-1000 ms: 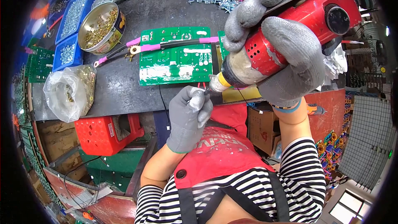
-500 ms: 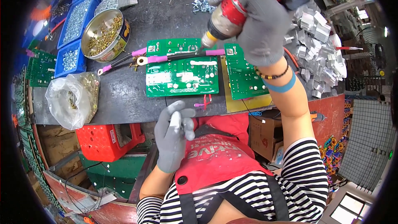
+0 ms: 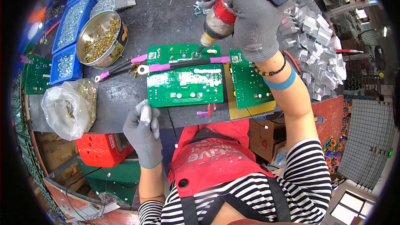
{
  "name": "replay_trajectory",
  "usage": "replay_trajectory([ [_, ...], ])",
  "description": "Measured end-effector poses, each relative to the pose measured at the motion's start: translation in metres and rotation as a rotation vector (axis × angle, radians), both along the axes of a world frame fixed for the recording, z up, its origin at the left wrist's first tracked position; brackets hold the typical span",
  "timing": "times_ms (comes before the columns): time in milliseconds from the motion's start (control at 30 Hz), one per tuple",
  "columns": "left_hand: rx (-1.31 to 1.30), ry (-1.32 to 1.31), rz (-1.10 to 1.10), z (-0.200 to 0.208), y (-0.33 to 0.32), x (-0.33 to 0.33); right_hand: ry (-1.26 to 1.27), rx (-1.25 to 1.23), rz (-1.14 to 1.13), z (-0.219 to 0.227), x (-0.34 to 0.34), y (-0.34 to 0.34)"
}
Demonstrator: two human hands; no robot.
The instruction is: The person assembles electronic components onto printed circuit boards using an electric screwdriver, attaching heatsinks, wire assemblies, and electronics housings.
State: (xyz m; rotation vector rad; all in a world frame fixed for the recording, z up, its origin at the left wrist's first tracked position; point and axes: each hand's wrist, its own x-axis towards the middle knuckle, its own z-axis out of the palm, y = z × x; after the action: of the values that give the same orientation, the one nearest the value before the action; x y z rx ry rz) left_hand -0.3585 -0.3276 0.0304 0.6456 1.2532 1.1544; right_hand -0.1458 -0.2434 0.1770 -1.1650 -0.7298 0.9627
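Observation:
My right hand [image 3: 256, 25], in a grey glove, grips a red cordless drill [image 3: 223, 14]. The drill's tip points down at the upper part of a green circuit board [image 3: 183, 93], just behind a black cable [image 3: 183, 64]. That cable lies across the board, with purple sleeves at both ends and a ring lug at the left. My gloved left hand [image 3: 144, 129] is beside the board's near left corner, fingers curled together. Whatever it may hold is hidden, and I cannot tell whether it touches the corner. A second green board [image 3: 250, 85] lies to the right on a yellow sheet [image 3: 241, 112].
At the left are a round tin [image 3: 98, 60] of brass-coloured screws, blue bins [image 3: 75, 75] of silver screws and a plastic bag [image 3: 58, 114]. Silver heat sinks [image 3: 310, 58] are heaped at the right. A red stool [image 3: 93, 152] stands below the table edge.
My left hand has moved left to the board's near left corner, its fingers drawn closer together. The drill has shifted slightly left, its tip now behind the cable.

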Motion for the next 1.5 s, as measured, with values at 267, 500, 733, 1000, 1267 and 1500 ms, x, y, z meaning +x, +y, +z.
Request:
replay_trajectory([
  [267,0.028,0.003,-0.047,0.0,0.006,0.001,-0.112,0.313,-0.061,-0.021,0.01,0.008],
  [500,0.022,0.017,-0.043,0.0,0.006,0.002,-0.144,0.21,-0.039,-0.022,0.011,0.008],
  [733,0.002,0.001,-0.042,0.0,0.008,0.003,-0.087,-0.074,0.004,-0.006,0.0,0.009],
  [1000,0.032,-0.026,-0.036,-0.004,0.006,0.001,0.423,0.264,0.507,-0.043,0.02,0.01],
  [1267,0.098,-0.107,-0.032,-0.008,-0.003,-0.001,-0.445,0.357,0.063,-0.046,0.008,0.003],
  [1500,0.096,-0.161,0.017,0.015,-0.036,0.009,0.062,0.363,-0.143,0.01,0.003,-0.034],
])
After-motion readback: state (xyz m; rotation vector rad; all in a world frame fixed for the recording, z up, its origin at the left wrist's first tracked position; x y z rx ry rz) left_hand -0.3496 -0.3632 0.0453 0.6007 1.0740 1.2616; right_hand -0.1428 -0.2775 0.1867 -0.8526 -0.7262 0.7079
